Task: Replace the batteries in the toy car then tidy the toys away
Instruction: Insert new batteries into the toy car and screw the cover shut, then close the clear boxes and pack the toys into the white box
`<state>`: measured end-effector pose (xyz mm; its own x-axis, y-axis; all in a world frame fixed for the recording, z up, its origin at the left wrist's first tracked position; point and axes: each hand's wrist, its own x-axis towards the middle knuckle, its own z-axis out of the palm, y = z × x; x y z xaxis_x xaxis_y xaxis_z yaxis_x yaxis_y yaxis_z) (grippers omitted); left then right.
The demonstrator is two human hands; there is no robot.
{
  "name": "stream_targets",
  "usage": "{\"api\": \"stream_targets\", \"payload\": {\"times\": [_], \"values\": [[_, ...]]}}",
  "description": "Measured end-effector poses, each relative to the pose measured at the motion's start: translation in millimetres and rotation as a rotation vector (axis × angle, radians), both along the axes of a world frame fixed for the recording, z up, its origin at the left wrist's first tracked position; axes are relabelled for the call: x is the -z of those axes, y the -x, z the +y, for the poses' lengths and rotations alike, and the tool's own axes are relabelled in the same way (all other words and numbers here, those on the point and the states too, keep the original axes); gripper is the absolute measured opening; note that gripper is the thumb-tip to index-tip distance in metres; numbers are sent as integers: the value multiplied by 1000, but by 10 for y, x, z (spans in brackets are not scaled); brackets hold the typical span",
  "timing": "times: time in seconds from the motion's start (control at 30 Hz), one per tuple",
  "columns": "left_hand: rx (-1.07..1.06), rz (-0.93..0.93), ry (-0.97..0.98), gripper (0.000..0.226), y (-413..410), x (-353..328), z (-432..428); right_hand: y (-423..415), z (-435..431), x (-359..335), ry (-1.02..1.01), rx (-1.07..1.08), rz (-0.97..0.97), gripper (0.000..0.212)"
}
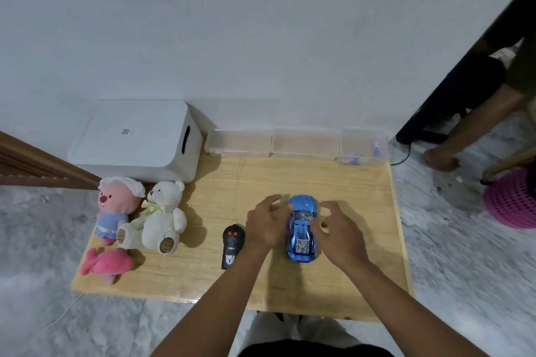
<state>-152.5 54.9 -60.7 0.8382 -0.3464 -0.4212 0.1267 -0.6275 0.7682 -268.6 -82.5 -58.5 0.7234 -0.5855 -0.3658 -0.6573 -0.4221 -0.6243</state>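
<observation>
- Blue toy car (301, 229) on its wheels on the wooden table (290, 180), right of centre, nose pointing away toward the wall.
- Left hand (265, 224) just beside the car's left flank, fingers spread and curled toward it; contact hard to tell, no firm clamp visible.
- Right hand (338, 230) close at the car's right flank, fingers apart and bent, thumb tip near the roof; not closed on anything.
- Black remote control (233, 245) with two red buttons flat on the table, just left of the left hand, thin aerial running away toward the back.
- White teddy bear (162, 216), pink-faced plush doll (114, 209) and pink plush fish (106, 264) grouped at the table's left edge.
- White lidded storage box (136, 139) at the back left corner.
- Three clear plastic tubs (304, 143) in a row along the back edge; small bluish items in the rightmost.
</observation>
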Motion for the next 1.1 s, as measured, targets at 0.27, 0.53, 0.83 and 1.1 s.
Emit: {"api": "stream_targets", "payload": {"times": [0.27, 0.53, 0.83, 1.1], "values": [[13, -371, -223, 60, -1207, -268, 540, -845, -259, -202, 161, -218, -5, 23], [278, -552, -375, 83, -1925, -10, 488, -2046, 26, -217, 402, -410, 39, 61], [375, -701, -234, 81, -2216, 386, 467, -2506, 119, 18, 587, -433, 127, 65], [330, -766, -237, 83, -2236, 400, 447, -2479, 118, -2, 578, -371, 85, 59]]}}
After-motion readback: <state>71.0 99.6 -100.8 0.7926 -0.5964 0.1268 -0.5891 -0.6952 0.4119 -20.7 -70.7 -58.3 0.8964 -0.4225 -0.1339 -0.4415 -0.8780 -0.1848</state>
